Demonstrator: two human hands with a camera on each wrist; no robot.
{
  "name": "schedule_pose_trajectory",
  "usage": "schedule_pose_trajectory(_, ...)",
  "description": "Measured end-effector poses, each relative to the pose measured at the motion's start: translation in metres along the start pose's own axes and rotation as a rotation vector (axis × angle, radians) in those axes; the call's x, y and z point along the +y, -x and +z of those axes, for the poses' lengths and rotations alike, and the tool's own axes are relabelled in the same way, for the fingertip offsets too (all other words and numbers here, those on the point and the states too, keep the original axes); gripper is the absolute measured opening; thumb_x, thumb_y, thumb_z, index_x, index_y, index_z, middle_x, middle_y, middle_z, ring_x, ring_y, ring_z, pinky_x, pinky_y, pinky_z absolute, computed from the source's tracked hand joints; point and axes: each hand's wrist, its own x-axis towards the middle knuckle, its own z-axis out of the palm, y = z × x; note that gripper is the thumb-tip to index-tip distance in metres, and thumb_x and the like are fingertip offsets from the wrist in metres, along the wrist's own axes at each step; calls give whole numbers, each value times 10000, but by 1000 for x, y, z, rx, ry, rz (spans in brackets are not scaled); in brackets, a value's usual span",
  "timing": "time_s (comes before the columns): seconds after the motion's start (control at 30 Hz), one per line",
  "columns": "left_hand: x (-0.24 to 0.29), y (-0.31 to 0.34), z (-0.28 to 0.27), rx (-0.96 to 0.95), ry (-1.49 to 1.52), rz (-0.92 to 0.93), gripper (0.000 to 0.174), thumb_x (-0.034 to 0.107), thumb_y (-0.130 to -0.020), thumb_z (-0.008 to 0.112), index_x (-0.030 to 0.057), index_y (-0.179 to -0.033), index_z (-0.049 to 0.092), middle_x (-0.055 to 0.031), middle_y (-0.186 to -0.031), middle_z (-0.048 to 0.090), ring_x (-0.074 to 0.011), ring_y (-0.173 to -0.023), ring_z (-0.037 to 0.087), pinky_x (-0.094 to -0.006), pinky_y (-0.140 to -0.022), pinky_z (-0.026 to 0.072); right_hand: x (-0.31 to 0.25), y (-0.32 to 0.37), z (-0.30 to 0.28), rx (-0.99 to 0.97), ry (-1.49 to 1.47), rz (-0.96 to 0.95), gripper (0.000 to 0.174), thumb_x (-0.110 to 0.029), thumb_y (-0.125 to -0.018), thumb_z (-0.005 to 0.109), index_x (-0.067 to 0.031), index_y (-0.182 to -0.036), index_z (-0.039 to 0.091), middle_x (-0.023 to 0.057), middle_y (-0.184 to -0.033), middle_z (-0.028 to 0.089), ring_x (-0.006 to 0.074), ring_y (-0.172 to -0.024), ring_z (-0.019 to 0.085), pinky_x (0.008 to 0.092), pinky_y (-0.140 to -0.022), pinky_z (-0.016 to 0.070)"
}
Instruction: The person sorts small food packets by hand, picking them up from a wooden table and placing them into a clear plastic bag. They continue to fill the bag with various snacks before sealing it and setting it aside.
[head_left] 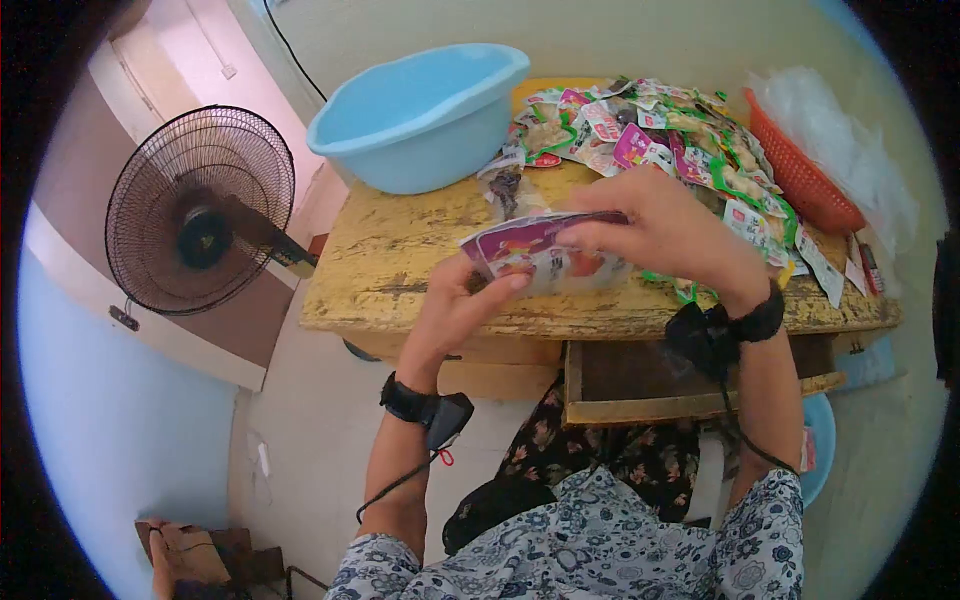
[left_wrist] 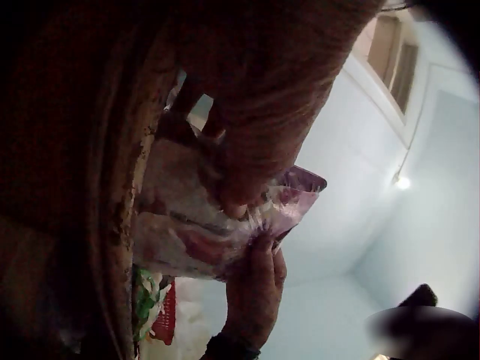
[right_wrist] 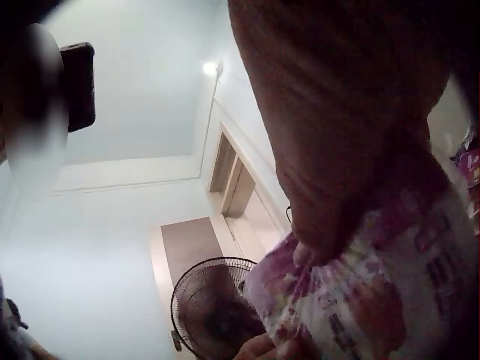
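Note:
Both hands hold a purple-and-white printed plastic packet [head_left: 520, 240] over the front of the worn yellow table [head_left: 400, 250]. The left hand [head_left: 450, 300] pinches its left end, thumb along the near face. At the packet's upper right edge, the right hand [head_left: 670, 230] grips with thumb and fingers. The right wrist view shows the film of the packet [right_wrist: 367, 300] creased between the two hands' fingertips. Just beyond the packet lies a clear pouch with dark contents [head_left: 505, 190]. A heap of small printed packets [head_left: 650, 150] covers the table's back right, behind the right hand.
A light blue basin [head_left: 430, 130] stands at the back left of the table. To the right, a red basket [head_left: 800, 170] leans beside clear plastic bags [head_left: 830, 130]. A drawer [head_left: 690, 410] is pulled out below the tabletop. A black fan [head_left: 200, 210] stands left.

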Motion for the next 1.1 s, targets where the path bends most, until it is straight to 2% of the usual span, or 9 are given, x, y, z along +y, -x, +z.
schedule_pose_trajectory(0.1,-12,-4,2,-92,89,56,403,223,-939,699,-24,-1252,638,-84,-1202,683,-181,-1099,626,-333,-984,478,3,7,4,102,24,1,268,-317,-935,640,-70,-873,725,85,-672,686,253,-632,663,390,-599,502)
schedule_pose_trajectory(0.2,-6,-3,6,-117,181,161,463,272,-986,628,-9,-1351,584,-95,-1255,653,-183,-1177,585,-342,-1026,452,3,30,-4,292,223,-61,239,-281,-952,643,-64,-913,734,38,-652,663,145,-595,611,339,-563,462)
schedule_pose_trajectory(0.4,-32,-5,11,39,75,-16,581,389,-1041,502,-26,-1447,482,-159,-1334,610,-265,-1279,554,-401,-1105,418,11,153,-22,712,-246,147,221,-235,-967,662,-33,-1015,737,-93,-695,541,27,-678,485,229,-597,410)
schedule_pose_trajectory(0.57,-60,-16,19,65,116,-54,682,484,-1069,361,-39,-1506,376,-219,-1344,587,-308,-1296,542,-443,-1126,400,25,306,-32,1205,1,484,322,-280,-993,630,-35,-1180,722,-40,-1002,660,54,-886,552,224,-754,443)
schedule_pose_trajectory(0.63,-60,-19,13,99,96,-52,681,491,-1072,338,-27,-1512,375,-238,-1337,582,-319,-1307,531,-455,-1136,387,26,352,-32,1504,-176,625,322,-285,-994,631,-21,-1154,721,-19,-991,678,78,-891,575,248,-781,465)
schedule_pose_trajectory(0.7,-63,-24,8,115,172,-41,666,474,-1076,334,-24,-1518,366,-250,-1321,582,-325,-1308,527,-460,-1139,382,48,430,-38,1539,-72,752,309,-300,-994,636,-27,-1111,721,2,-974,681,95,-883,586,269,-787,477)
schedule_pose_trajectory(0.9,-46,-18,15,254,97,-123,645,442,-1085,293,-26,-1526,346,-255,-1269,580,-349,-1293,527,-475,-1139,383,93,571,38,1714,143,1158,309,-316,-1000,617,-32,-1100,687,62,-1046,689,134,-874,644,299,-797,525)
schedule_pose_trajectory(0.97,-47,-17,9,199,-19,-80,561,345,-1084,363,1,-1527,367,-243,-1259,584,-323,-1256,552,-443,-1111,411,138,643,87,1898,-162,1105,312,-281,-1007,590,-4,-1130,661,91,-1049,689,177,-866,662,346,-808,549)
schedule_pose_trajectory(1.1,-38,-19,6,153,-477,-61,513,99,-1029,504,59,-1530,403,-200,-1211,594,-257,-1165,591,-374,-1042,458,180,679,180,2003,-232,1080,299,-256,-1015,579,23,-987,685,50,-901,687,127,-791,591,315,-711,484)
